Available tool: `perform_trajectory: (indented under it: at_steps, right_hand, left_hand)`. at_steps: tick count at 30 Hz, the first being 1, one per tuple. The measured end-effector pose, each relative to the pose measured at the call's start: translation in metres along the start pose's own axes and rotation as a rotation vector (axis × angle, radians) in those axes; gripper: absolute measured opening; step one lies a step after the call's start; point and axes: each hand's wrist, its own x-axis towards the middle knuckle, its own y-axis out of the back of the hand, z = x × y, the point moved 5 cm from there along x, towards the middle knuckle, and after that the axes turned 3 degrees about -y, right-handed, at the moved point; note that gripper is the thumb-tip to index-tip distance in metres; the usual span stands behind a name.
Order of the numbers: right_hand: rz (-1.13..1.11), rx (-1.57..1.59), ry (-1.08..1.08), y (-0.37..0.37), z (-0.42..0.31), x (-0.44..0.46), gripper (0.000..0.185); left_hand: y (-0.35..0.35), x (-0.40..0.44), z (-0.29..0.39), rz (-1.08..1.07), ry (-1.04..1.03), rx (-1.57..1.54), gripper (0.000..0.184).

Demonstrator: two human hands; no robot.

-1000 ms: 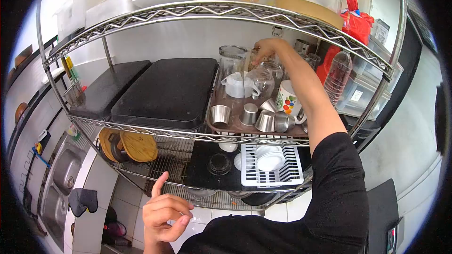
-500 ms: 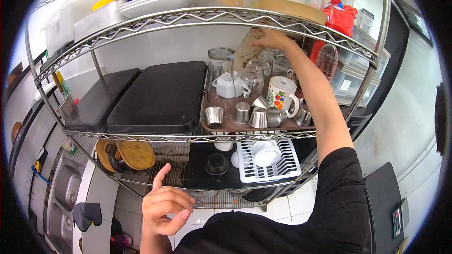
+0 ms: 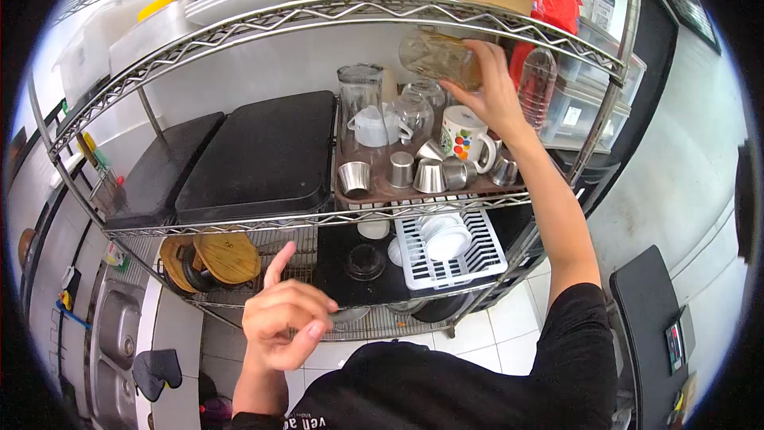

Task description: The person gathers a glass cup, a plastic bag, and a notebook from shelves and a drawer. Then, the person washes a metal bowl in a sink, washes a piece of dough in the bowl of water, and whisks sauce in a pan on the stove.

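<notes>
Raised and tipped further sideways, the jar (image 3: pixel 440 56) is now pinched by the right hand (image 3: pixel 495 94) above the back edge of the tray (image 3: pixel 386 193), apparently clear of the glasses (image 3: pixel 360 87), while the left hand (image 3: pixel 285 322) hangs empty, half curled.

Compared with the earlier views, we are seeing the right hand (image 3: pixel 495 95) drawing back from the rear of the brown tray (image 3: pixel 390 193) and bringing a clear glass vessel (image 3: pixel 436 57) forward, over the front glassware. We are holding the vessel higher and tipping it nearly onto its side, just beneath the upper wire shelf (image 3: pixel 358 6). We are now seeing the rightmost steel cup (image 3: pixel 503 170) emerging from behind the forearm (image 3: pixel 549 191), and white lettering (image 3: pixel 309 422) appearing on the black shirt (image 3: pixel 446 390).
</notes>
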Motion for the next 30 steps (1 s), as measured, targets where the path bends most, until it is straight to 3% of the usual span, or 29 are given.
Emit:
perform_trajectory:
  at_steps: [1, 3, 5, 7, 9, 10, 11, 16, 18, 20, 22, 25, 26, 30]
  right_hand:
    - [0.000, -0.004, -0.010, 0.010, -0.010, -0.011, 0.072]
    - [0.206, -0.020, 0.077, 0.038, -0.033, -0.036, 0.076]
    - [0.346, -0.016, 0.093, 0.055, -0.055, -0.070, 0.082]
    - [0.481, 0.187, -0.072, 0.059, -0.073, -0.116, 0.087]
    - [0.472, 0.279, -0.130, 0.062, -0.112, -0.152, 0.094]
    - [0.400, 0.107, -0.152, 0.068, -0.130, -0.168, 0.097]
    - [0.433, 0.301, -0.173, 0.057, -0.137, -0.188, 0.098]
    - [0.327, 0.197, -0.231, 0.062, -0.159, -0.242, 0.097]
    - [0.233, 0.177, -0.404, 0.073, -0.152, -0.267, 0.097]
    - [0.200, 0.155, -0.530, 0.096, -0.143, -0.295, 0.095]
    - [-0.094, 0.157, -0.717, 0.117, -0.133, -0.304, 0.095]
    - [-0.100, 0.195, -0.831, 0.153, -0.114, -0.329, 0.094]
    - [0.031, 0.235, -0.846, 0.170, -0.111, -0.335, 0.097]
    - [0.047, 0.147, -0.671, 0.243, -0.073, -0.365, 0.100]
  left_hand:
    - [-0.001, 0.002, -0.003, 0.025, -0.001, -0.027, 0.016]
    - [-0.005, 0.003, -0.023, 0.063, 0.077, -0.170, 0.009]
    - [-0.022, 0.011, -0.047, 0.038, 0.224, -0.335, 0.034]
    - [-0.061, 0.038, -0.050, 0.103, 0.326, -0.510, 0.078]
    - [-0.089, 0.044, -0.067, 0.006, 0.485, -0.793, 0.084]
    - [-0.105, 0.047, -0.072, 0.013, 0.509, -0.956, 0.082]
    - [-0.121, 0.048, -0.073, 0.016, 0.537, -1.121, 0.081]
    - [-0.171, 0.023, -0.076, 0.002, 0.684, -1.106, 0.076]
    - [-0.185, 0.019, -0.068, 0.005, 0.399, -0.820, 0.084]
    - [-0.211, 0.013, -0.061, -0.050, 0.326, -0.725, 0.089]
    - [-0.237, 0.011, -0.050, -0.138, 0.167, -0.500, 0.096]
    - [-0.285, 0.003, -0.035, -0.319, 0.033, -0.315, 0.102]
    - [-0.305, -0.001, -0.031, -0.335, 0.012, -0.331, 0.102]
    - [-0.394, -0.011, -0.016, -0.328, 0.116, -0.611, 0.095]
